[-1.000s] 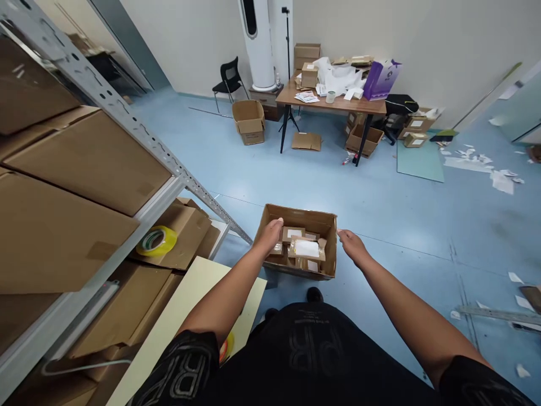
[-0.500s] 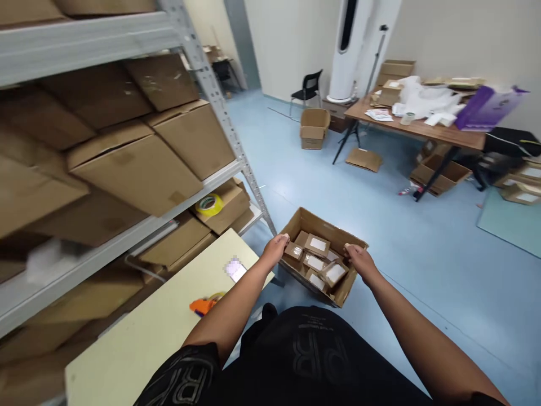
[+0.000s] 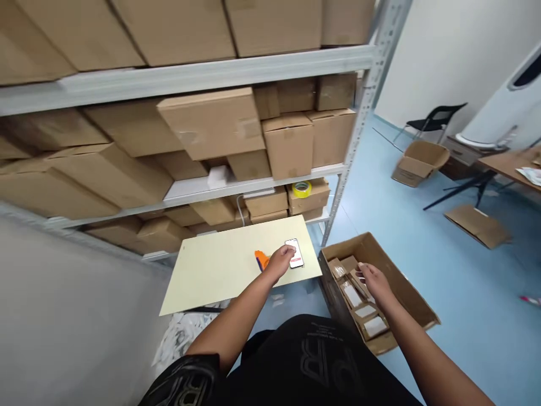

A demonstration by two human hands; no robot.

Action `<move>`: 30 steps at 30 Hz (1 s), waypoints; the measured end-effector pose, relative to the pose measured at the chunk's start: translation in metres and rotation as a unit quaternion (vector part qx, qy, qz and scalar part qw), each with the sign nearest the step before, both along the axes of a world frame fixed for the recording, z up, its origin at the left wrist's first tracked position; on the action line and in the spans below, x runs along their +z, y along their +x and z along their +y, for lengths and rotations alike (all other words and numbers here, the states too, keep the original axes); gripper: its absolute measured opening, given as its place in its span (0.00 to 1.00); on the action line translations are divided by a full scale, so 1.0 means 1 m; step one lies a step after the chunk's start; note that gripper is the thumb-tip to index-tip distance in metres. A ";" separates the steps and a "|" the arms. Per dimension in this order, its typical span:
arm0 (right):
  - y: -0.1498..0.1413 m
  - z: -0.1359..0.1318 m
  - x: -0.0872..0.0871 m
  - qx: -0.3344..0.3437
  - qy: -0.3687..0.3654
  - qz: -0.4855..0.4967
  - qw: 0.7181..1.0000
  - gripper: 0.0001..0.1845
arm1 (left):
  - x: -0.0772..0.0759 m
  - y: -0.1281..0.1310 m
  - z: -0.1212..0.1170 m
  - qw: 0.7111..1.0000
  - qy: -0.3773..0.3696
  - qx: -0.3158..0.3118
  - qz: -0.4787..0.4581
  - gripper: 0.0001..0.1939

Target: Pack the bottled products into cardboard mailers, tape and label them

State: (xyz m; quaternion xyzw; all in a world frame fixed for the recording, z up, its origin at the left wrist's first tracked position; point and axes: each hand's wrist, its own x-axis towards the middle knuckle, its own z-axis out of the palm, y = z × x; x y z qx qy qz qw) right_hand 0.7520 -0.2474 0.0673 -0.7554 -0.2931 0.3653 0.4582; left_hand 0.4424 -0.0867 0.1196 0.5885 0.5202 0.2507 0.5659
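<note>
My left hand (image 3: 282,263) is above the pale yellow tabletop (image 3: 220,256), beside a phone (image 3: 297,255) with a lit screen. Its fingers are curled together, with nothing visible in them. Just left of it is an orange tape dispenser (image 3: 261,259), partly hidden by the hand. Over the open cardboard box (image 3: 416,290) hovers my right hand (image 3: 374,280), fingers loosely bent and apart, apparently holding nothing. Inside that box are several small brown cartons (image 3: 375,326) with white labels.
A metal shelf (image 3: 236,73) full of cardboard boxes stands behind the tabletop. Yellow tape (image 3: 301,189) sits on a lower-shelf box. On the right are an open carton (image 3: 420,160), a black chair (image 3: 437,118), flattened cardboard (image 3: 477,225) and a wooden table (image 3: 507,162).
My view has turned left toward the shelf. Both hands have let go of the box rim; the left has moved over the tabletop, the right over the box's contents.
</note>
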 end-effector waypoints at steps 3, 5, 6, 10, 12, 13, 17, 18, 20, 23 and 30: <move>-0.034 0.019 -0.001 0.014 -0.003 0.023 1.000 0.27 | -0.001 -0.050 -0.003 0.999 0.006 0.032 -0.005 0.18; -0.060 0.030 -0.001 0.015 0.004 0.034 0.999 0.27 | -0.002 -0.083 -0.005 0.999 0.009 0.045 -0.010 0.18; -0.074 0.035 -0.001 0.018 0.008 0.040 0.999 0.27 | -0.003 -0.100 -0.005 0.999 0.012 0.051 -0.013 0.18; -0.132 0.054 0.000 0.039 0.018 0.053 0.998 0.28 | -0.002 -0.164 -0.006 0.997 0.023 0.071 -0.025 0.18; -0.161 0.063 0.002 0.044 0.019 0.052 0.997 0.29 | -0.001 -0.196 -0.008 0.996 0.028 0.085 -0.025 0.17; -0.175 0.068 0.003 0.048 0.019 0.053 0.997 0.29 | -0.001 -0.211 -0.009 0.995 0.030 0.092 -0.025 0.17; -0.225 0.089 0.007 0.096 0.008 0.059 0.994 0.29 | -0.005 -0.269 -0.018 0.988 0.036 0.143 -0.035 0.18; -0.235 0.096 0.009 0.114 0.005 0.056 0.992 0.29 | -0.007 -0.282 -0.021 0.985 0.036 0.164 -0.040 0.18; -0.252 0.110 0.014 0.153 -0.002 0.045 0.987 0.29 | -0.012 -0.304 -0.030 0.976 0.033 0.210 -0.046 0.19; -0.273 0.137 0.024 0.227 -0.016 0.027 0.973 0.29 | -0.018 -0.329 -0.048 0.956 0.020 0.289 -0.047 0.18; -0.340 0.220 0.029 0.412 -0.034 0.027 0.910 0.29 | -0.020 -0.366 -0.113 0.876 0.002 0.482 -0.013 0.16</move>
